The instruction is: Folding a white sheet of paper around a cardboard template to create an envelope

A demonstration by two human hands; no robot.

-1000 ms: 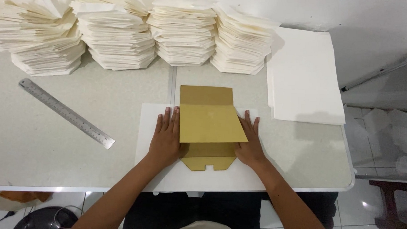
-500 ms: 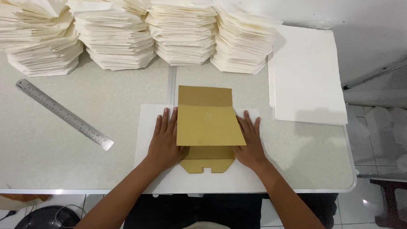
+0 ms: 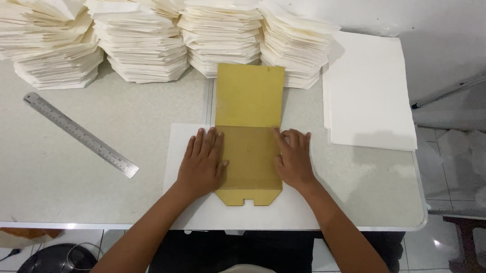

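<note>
A yellow-brown cardboard piece [image 3: 249,99] with a notched near end lies lengthwise on a white paper sheet [image 3: 176,209] at the table's front edge. My left hand [image 3: 201,162] rests flat on the sheet, its fingers touching the cardboard's left edge. My right hand [image 3: 293,157] lies flat against the cardboard's right edge, fingers spread. Neither hand grips anything. The cardboard's far end reaches the paper stacks.
Several tall stacks of folded cream paper [image 3: 139,36] line the back of the table. A metal ruler [image 3: 81,135] lies slanted at the left. A pile of flat white sheets [image 3: 368,92] sits at the right, near the table's edge [image 3: 421,212].
The cardboard piece, earlier skewed and shorter-looking, now lies straight and reaches farther back toward the stacks. Both hands stay flat beside it, shifted slightly forward.
</note>
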